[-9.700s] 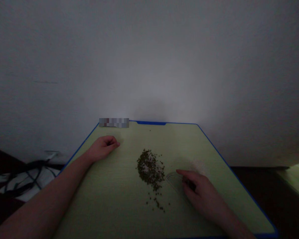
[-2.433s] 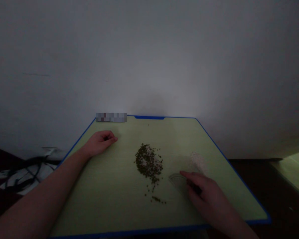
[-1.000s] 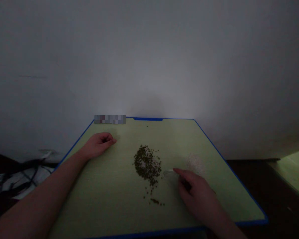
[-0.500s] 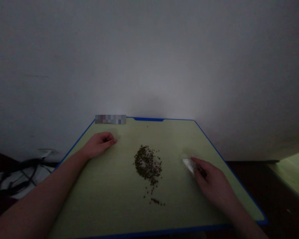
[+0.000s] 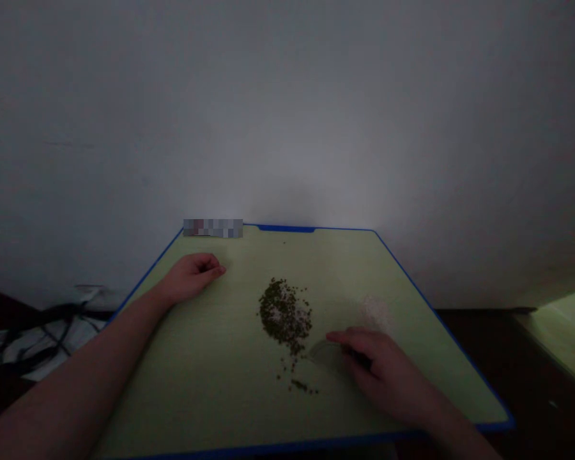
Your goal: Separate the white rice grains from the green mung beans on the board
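Observation:
My right hand [image 5: 383, 377] is closed around a clear, thin, curved-edged piece [image 5: 322, 349], tilted low over the table. The piece's near end is hidden by my fingers, and its leading edge is beside the lower right of a pile of small green beans and white grains [image 5: 285, 316]. A smaller patch of white grains [image 5: 376, 310] lies just beyond my right hand. My left hand [image 5: 194, 276] rests on the table left of the pile, fingers curled in and thumb against them, with nothing visible in it. A few stray beans [image 5: 299, 385] lie below the pile.
The pale green table [image 5: 211, 396] has a blue rim and stands against a grey wall [image 5: 287, 115]. A blurred-out strip [image 5: 213, 228] lies at the back left corner. Dark cables [image 5: 52, 326] hang at the left, beyond the table's edge. The light is dim.
My right hand has moved left and nearer to me, bringing the clear piece beside the pile. White grains now lie on the table where the piece was. My left hand stays still.

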Demonstrator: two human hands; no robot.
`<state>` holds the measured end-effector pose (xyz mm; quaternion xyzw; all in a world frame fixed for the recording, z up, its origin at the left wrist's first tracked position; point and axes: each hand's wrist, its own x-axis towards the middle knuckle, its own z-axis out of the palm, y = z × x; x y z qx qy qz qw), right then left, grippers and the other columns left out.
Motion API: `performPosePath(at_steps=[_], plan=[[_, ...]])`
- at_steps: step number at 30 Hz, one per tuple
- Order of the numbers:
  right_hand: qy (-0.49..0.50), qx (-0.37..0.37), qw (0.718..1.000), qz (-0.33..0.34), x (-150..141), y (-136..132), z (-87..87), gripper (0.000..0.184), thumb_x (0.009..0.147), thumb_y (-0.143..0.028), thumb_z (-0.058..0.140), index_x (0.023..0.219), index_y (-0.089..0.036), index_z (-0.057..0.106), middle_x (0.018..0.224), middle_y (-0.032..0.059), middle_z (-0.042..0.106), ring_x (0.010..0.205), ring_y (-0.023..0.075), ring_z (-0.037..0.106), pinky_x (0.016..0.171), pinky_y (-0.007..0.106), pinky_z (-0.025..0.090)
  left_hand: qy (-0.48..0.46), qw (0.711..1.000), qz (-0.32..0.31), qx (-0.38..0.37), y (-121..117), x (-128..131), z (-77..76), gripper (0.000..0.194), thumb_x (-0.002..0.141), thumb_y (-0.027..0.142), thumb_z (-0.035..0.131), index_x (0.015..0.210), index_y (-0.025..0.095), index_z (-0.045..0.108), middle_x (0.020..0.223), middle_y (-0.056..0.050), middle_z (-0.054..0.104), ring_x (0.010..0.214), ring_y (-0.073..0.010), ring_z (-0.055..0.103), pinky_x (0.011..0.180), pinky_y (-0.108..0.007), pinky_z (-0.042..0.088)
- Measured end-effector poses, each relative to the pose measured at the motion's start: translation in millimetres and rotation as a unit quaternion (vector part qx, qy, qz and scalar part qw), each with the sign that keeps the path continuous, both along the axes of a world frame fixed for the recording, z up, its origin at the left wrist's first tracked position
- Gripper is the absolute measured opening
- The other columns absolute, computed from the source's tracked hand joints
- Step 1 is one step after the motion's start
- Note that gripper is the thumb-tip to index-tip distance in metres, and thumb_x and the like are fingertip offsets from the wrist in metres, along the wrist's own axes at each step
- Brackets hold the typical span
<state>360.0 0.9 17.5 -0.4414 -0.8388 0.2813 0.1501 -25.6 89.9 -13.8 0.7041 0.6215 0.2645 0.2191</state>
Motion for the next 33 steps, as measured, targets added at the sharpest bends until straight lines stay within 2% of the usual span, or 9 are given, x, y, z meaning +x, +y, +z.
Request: performPosePath(at_steps=[7,18,25,33], plan=[[0.003,-0.001,1.000,-0.009,-2.9,-4.5,-2.5,0.038,0.083,-0.012,0.042,0.115,-0.022,0.059,0.107,0.0056,0.065,0.097,0.0183,0.059,0.086,0.034,0.045,-0.033,0.999,0.003,-0.013,-0.9,1.2,-0.2,0.031,0.074,0.046,0.051,0.062,0.018,0.049,0.055,0.005,0.040,0.053,-0.0105,0.040,0.051,-0.022,0.033],[0.016,0.001,1.000,-0.024,-3.6,2.3,-3.6,0.038,0.082,-0.012,0.044,0.115,-0.023,0.059,0.102,0.0054,0.066,0.092,0.0182,0.060,0.082,0.034,0.046,-0.024,1.000,0.003,-0.009,0.2,-0.1,-1.3,0.031,0.075,0.045,0.051,0.063,0.017,0.051,0.057,0.004,0.041,0.054,-0.0102,0.040,0.051,-0.022,0.033],[0.004,-0.001,1.000,0.003,-4.7,1.8,-4.5,0.038,0.081,-0.011,0.044,0.113,-0.024,0.060,0.096,0.0046,0.066,0.088,0.0170,0.060,0.078,0.031,0.046,-0.012,1.000,0.004,-0.005,0.3,-1.3,-1.7,0.030,0.075,0.044,0.051,0.064,0.017,0.053,0.057,0.004,0.044,0.055,-0.0108,0.042,0.052,-0.022,0.034],[0.015,0.005,1.000,0.003,-8.3,3.0,-4.0,0.038,0.083,-0.011,0.043,0.115,-0.022,0.059,0.095,0.0045,0.065,0.086,0.0161,0.060,0.078,0.030,0.046,-0.018,1.000,0.008,-0.010,-0.4,1.7,0.2,0.031,0.074,0.045,0.051,0.062,0.017,0.052,0.056,0.004,0.042,0.055,-0.0104,0.041,0.051,-0.022,0.034]])
